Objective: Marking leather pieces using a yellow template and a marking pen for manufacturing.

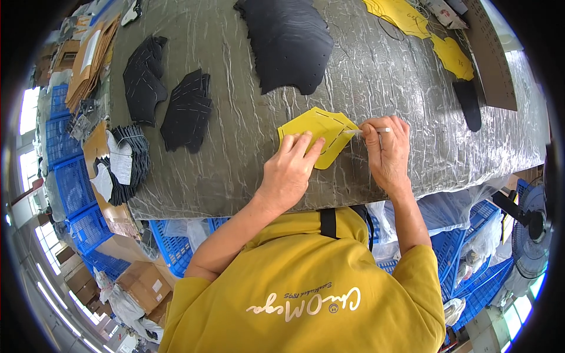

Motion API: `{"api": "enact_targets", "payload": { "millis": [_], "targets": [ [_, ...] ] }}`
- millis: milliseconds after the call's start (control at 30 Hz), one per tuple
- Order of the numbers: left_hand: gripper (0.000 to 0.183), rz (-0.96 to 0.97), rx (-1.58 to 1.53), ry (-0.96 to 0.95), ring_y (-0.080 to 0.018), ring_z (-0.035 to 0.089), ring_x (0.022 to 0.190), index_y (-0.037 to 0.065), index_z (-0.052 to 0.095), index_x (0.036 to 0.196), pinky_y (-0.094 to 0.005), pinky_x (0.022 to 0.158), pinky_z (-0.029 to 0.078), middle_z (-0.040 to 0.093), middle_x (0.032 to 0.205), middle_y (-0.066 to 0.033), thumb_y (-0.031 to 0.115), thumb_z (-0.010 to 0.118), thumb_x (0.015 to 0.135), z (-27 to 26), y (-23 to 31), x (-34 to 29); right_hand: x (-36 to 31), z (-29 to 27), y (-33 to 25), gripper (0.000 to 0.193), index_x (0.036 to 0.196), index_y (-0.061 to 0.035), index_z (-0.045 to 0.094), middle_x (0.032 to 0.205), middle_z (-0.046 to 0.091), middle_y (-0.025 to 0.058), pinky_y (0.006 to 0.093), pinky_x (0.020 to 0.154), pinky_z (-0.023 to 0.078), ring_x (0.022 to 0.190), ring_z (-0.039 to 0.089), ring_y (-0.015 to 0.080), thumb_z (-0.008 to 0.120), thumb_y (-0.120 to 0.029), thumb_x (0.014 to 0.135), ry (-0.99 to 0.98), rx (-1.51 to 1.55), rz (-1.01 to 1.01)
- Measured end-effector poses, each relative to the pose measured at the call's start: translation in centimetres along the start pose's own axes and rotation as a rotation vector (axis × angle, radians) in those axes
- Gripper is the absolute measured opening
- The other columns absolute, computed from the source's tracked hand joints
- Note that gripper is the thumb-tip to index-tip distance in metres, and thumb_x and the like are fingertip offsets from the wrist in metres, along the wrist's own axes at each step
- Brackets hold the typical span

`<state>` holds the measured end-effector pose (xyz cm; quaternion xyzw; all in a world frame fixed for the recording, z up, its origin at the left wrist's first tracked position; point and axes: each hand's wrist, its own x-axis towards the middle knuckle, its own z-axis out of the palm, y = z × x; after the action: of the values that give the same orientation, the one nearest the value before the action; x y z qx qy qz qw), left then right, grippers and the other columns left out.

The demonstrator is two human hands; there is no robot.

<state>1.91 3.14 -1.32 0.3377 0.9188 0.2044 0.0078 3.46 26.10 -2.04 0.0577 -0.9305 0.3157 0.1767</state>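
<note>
In the head view, your left hand [288, 175] presses a yellow template [321, 125] onto the table [236, 141] with fingers spread, your right hand's grip [389, 154] pinches a white pen [384, 130] at its right side, and a blue crate [448, 250] below holds plastic bags [482, 244].

Table [229, 159]: dark olive top, its surface shiny and crinkled.
Black stack [288, 47]: toward the far side, about midway between left and right edges.
Fanned black pieces [187, 112]: two groups, side by side near the left edge.
Tied bundle [132, 156]: black and pale, at the left edge toward the near corner.
Yellow piece [303, 123]: flat, nearer the near edge, dashed slots along it.
Black strip [468, 106]: toward the right edge.
</note>
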Motion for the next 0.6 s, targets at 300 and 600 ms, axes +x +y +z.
{"api": "enact_targets", "payload": {
  "millis": [300,600],
  "targets": [
    [0.052,0.004,0.013,0.001,-0.0267,0.061,0.110,0.009,0.069,0.127,-0.0336,0.082,0.060,0.065,0.122,-0.0090,-0.008,0.063,0.078,-0.1,0.0,0.1,0.5,-0.3,0.0,0.002,0.096,-0.0105,0.064,0.088,0.065,0.0029,0.0400,0.086,0.041,0.078,0.058,0.0243,0.066,-0.010,0.096,-0.017,0.000,-0.042],
    [0.050,0.026,0.033,0.024,-0.0267,0.061,0.110,0.008,0.068,0.127,-0.0335,0.084,0.059,0.065,0.122,-0.0094,-0.004,0.062,0.078,0.2,0.0,0.0,2.9,0.8,-0.7,0.008,0.100,-0.0072,0.065,0.091,0.061,0.0099,0.0445,0.072,0.050,0.081,0.063,0.0328,0.065,-0.014,0.096,-0.075,0.060,0.183]
  ]
}}
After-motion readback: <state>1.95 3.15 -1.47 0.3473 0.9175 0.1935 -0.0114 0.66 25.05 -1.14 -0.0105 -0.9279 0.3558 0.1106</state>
